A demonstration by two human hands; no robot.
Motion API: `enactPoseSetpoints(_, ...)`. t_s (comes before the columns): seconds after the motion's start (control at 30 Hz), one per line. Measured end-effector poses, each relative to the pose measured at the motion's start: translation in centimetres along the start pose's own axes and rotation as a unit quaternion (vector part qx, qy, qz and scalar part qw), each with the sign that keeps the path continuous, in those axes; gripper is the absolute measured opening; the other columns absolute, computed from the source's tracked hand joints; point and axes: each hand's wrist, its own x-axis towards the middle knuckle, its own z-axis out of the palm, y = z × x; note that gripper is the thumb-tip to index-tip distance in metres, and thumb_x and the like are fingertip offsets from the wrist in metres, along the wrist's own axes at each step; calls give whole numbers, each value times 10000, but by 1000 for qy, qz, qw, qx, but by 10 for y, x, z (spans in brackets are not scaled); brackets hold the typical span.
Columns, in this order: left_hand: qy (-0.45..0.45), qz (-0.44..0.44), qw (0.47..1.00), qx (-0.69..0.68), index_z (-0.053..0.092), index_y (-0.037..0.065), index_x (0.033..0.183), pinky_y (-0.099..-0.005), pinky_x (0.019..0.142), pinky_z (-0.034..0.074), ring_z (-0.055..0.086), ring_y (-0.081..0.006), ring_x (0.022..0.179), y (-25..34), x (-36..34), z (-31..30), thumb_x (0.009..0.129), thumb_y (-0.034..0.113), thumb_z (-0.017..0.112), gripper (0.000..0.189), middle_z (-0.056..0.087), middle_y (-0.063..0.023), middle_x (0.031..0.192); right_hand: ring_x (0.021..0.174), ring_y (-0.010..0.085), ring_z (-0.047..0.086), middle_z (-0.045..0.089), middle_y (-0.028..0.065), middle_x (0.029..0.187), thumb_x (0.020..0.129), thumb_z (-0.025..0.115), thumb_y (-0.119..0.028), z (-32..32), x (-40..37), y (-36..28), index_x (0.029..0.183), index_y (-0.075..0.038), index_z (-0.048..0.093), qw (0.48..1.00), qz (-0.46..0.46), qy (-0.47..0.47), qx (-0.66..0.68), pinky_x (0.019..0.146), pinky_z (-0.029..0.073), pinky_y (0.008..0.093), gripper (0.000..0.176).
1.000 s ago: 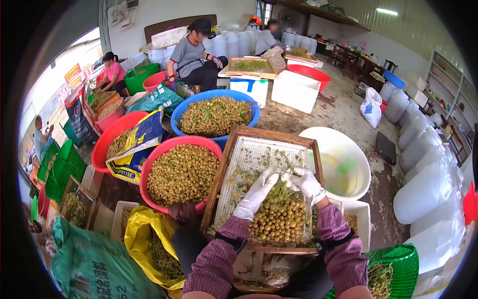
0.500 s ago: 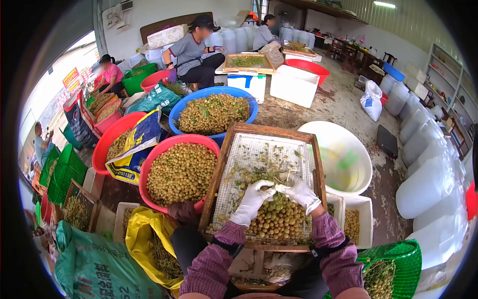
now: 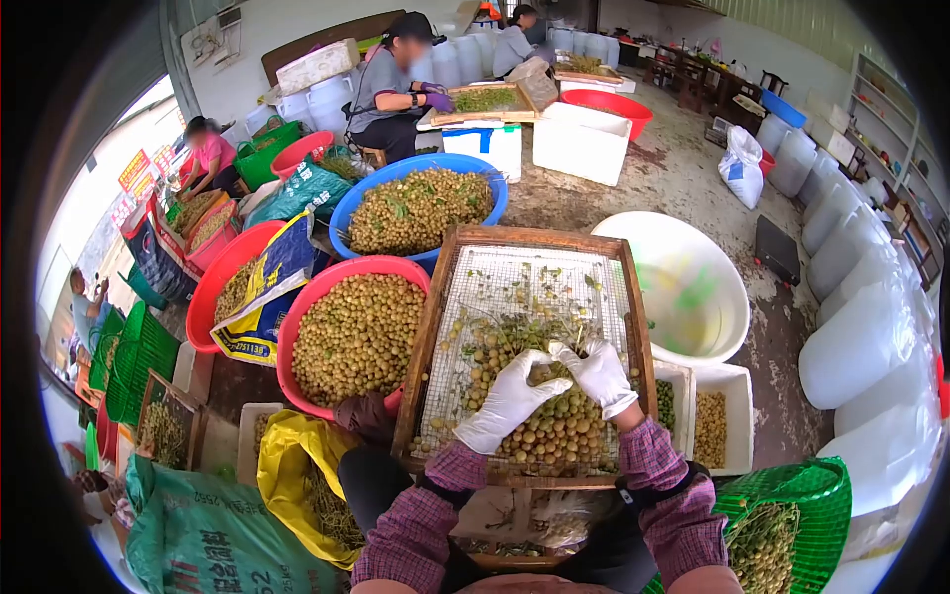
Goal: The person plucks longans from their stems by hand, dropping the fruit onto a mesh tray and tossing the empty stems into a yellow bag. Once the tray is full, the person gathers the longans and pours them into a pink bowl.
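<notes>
Both hands wear white gloves and meet over a wood-framed wire-mesh screen [image 3: 633,327]. My left hand [image 3: 512,404] curves over small round yellow-brown fruits [image 3: 554,431], with greenish ones showing between its thumb and fingers. Close against it, my right hand [image 3: 598,376] has bent fingers near the left fingertips; what they hold is hidden. Thin stems and twigs [image 3: 515,337] lie just beyond the fingers. Loose leaf bits and a few fruits are scattered over the far mesh, while most fruits are heaped at the near side.
Left of the screen stand a pink tub of fruits [image 3: 297,366] and a blue tub of fruits [image 3: 341,213]. A white tub [image 3: 727,267] is at the right, with a white foam box [image 3: 742,421] nearer. A green basket [image 3: 826,495] and yellow sack [image 3: 282,475] flank my legs. Co-workers sit beyond.
My hands have shifted slightly and their fingers have loosened from a tight pinch together. The view has tilted a little. A co-worker at the back now has both hands at another screen.
</notes>
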Motion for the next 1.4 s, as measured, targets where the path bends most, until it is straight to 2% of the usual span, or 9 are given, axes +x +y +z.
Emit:
enactPoseSetpoints(0.2,-29,-78,966,-245,641,-1,1072,-209,675,492,592,-97,757,-6,-2,2,844,46,654,234,643,-57,988,381,311,436,454,199,455,779,702,-465,-7,-2,-3,550,23,520,988,6,67,-140,421,366,404,569)
enactPoseSetpoints(0.33,-4,-148,913,-379,628,1,1120,-245,683,540,621,-111,777,4,-3,-11,864,72,633,265,659,-75,1034,379,218,379,441,182,444,806,720,-323,-7,0,-1,550,31,509,999,-3,41,0,413,358,378,485)
enactPoseSetpoints(0.53,58,-194,813,-546,619,-29,1097,-291,700,559,641,-164,848,-17,3,-19,861,91,644,266,658,-86,1024,497,110,479,611,59,629,844,685,-167,-13,-2,-4,965,4,660,997,-10,4,71,483,406,285,211)
enactPoseSetpoints(0.73,22,-55,970,-235,516,91,1295,-275,961,431,506,-158,1148,-9,5,-36,897,104,597,407,462,-40,1367,672,120,585,695,86,838,841,691,-143,-42,2,-29,1001,-2,676,980,86,-81,163,651,484,291,214)
enactPoseSetpoints(0.77,24,13,980,-197,498,97,1314,-268,974,416,495,-151,1161,-12,8,-35,903,111,590,422,447,-37,1382,507,35,440,603,-26,673,862,669,-153,-36,4,-14,968,-24,661,986,25,-83,140,443,342,228,168)
enactPoseSetpoints(0.93,-60,91,983,-149,461,80,1343,-275,992,399,456,-136,1206,4,10,-24,884,79,612,483,470,-39,1361,610,68,521,665,39,798,854,665,-111,-26,3,-13,981,-5,658,984,44,-54,165,540,411,246,166)
enactPoseSetpoints(1.1,-76,-39,966,-244,601,47,1181,-235,867,468,576,-112,976,1,6,-19,867,90,639,319,619,-43,1131,765,140,611,693,115,895,849,660,-111,-31,1,-18,1033,8,649,982,47,-105,147,713,486,300,220)
enactPoseSetpoints(1.3,-16,-179,897,-403,666,40,1058,-274,766,519,618,-128,871,-3,13,-27,851,121,663,222,672,-55,1000,547,65,510,655,53,754,841,672,-97,-9,0,-10,987,17,640,993,-94,-16,75,497,417,246,188)
enactPoseSetpoints(1.4,45,-239,821,-517,664,37,1052,-297,789,525,623,-159,893,-13,11,-30,857,124,654,213,670,-67,1018,537,65,519,647,50,735,846,674,-116,-23,-8,-35,995,24,630,985,34,-47,160,479,415,242,209)
